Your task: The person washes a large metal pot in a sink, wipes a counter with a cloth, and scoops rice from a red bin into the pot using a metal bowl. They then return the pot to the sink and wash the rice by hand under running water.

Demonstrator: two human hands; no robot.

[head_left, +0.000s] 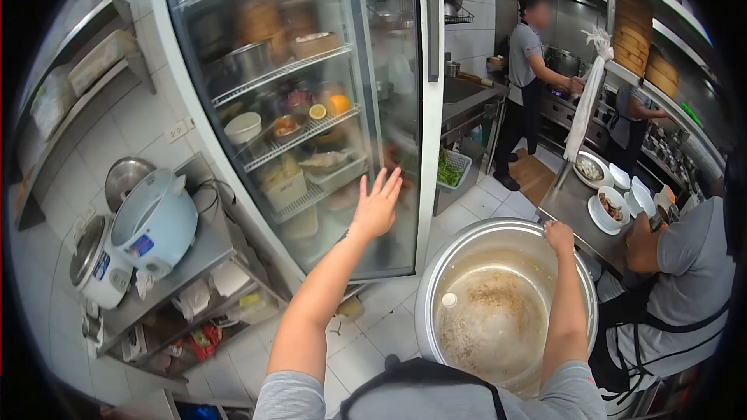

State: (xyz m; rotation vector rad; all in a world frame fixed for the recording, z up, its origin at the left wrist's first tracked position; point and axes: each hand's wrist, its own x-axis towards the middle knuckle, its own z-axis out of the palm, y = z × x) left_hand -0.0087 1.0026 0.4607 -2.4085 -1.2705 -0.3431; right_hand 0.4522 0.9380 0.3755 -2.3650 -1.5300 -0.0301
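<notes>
My left hand [377,204] is open, fingers spread, flat against the glass door [389,109] of a tall fridge [296,93] with shelves of bowls, food tubs and fruit. My right hand [558,234] grips the far rim of a large round metal pot [459,264], held low in front of me. The pot's inside is wet and smeared with brownish residue, with a small white piece near its left wall.
A steel side table [204,247] on the left holds an open rice cooker [152,222]. A person in grey shirt and apron [685,272] stands close on my right by a counter with plates [607,206]. Two more people work at the stove beyond.
</notes>
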